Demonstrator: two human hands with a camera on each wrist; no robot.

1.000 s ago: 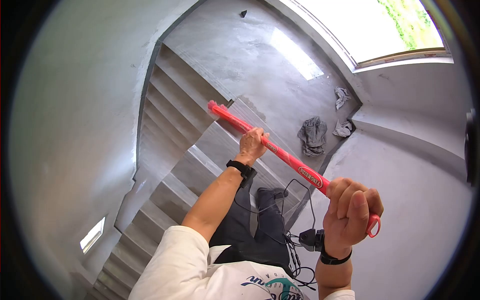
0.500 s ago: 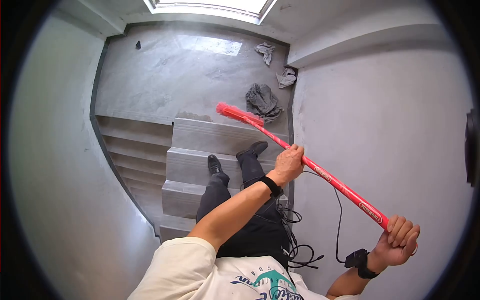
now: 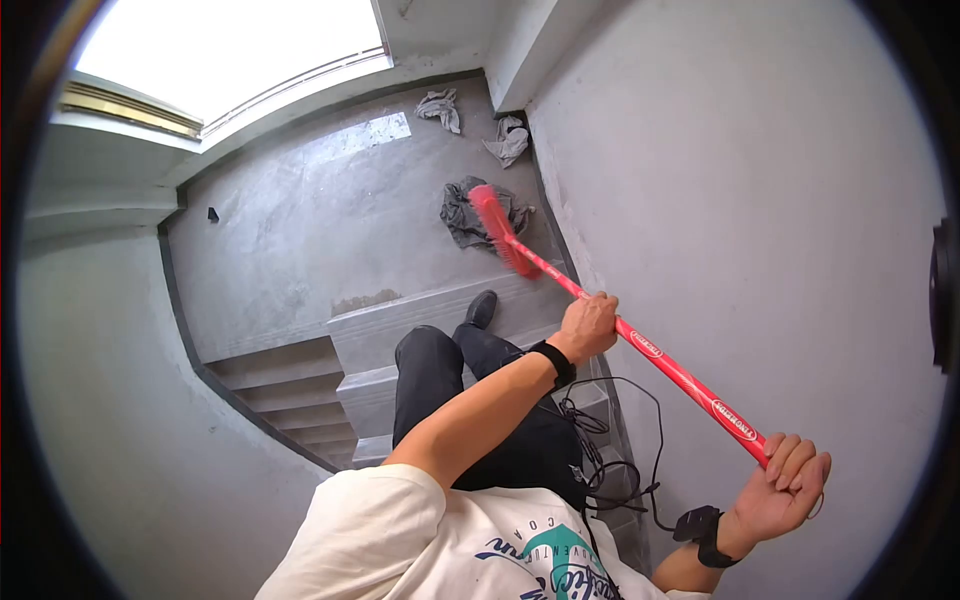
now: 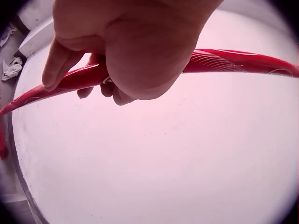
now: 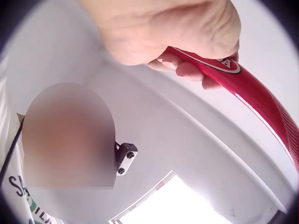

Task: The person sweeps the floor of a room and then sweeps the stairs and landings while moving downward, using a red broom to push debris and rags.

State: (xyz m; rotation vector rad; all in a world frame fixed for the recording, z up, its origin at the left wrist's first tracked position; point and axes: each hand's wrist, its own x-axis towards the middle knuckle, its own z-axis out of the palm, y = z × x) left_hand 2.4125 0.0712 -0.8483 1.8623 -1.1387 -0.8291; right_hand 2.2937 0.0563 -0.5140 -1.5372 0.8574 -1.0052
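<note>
A red broom with a long handle (image 3: 680,375) slants across the head view. Its red bristle head (image 3: 492,230) lies on the grey landing, against a dark grey rag (image 3: 462,215). My left hand (image 3: 588,325) grips the handle about halfway along, above the top steps. My right hand (image 3: 790,480) holds the handle's upper end, low on the right near the wall. In the left wrist view the left hand's fingers (image 4: 60,70) curl round the handle (image 4: 243,63). The right wrist view has my right hand (image 5: 168,28) wrapped round the labelled handle (image 5: 261,98).
Concrete stairs (image 3: 300,385) drop away to the left below the landing (image 3: 320,230). A plain wall (image 3: 750,200) rises close on the right. Two light rags (image 3: 440,105) (image 3: 508,140) lie in the far corner below a bright window (image 3: 220,50). Black cables (image 3: 610,470) hang by my legs.
The broom head has moved from the top step's edge forward onto the landing, up against the dark rag. My view has swung, and both hands keep their grips on the handle.
</note>
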